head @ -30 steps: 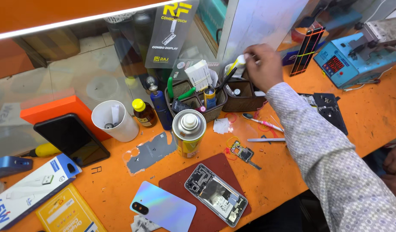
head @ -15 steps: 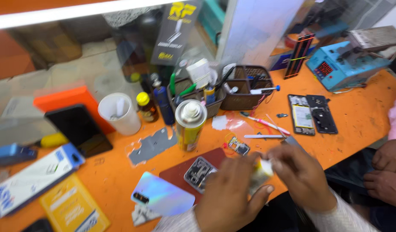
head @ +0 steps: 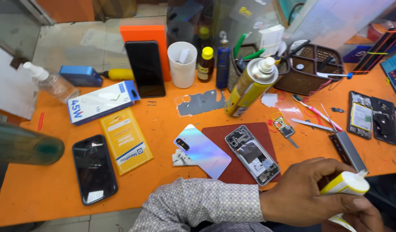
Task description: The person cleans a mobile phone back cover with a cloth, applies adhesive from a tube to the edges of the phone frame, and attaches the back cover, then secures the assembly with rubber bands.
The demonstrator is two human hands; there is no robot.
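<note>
White-and-yellow plastic glue tube point(head: 344, 184), nozzle cap on: held at bench's near edge, 5 o'clock of frame.
L hand point(head: 307, 193) wrapped round tube; R hand point(head: 363, 212) pinching it from below. Long axis approx. 9-to-3, nozzle toward 3. Opened phone chassis point(head: 252, 154) on dark red mat point(head: 232, 148), 10 o'clock of hands, L nearer.

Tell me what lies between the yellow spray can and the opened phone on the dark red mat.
In the head view, nothing: bare orange table and the mat's far edge separate the spray can from the opened phone.
</note>
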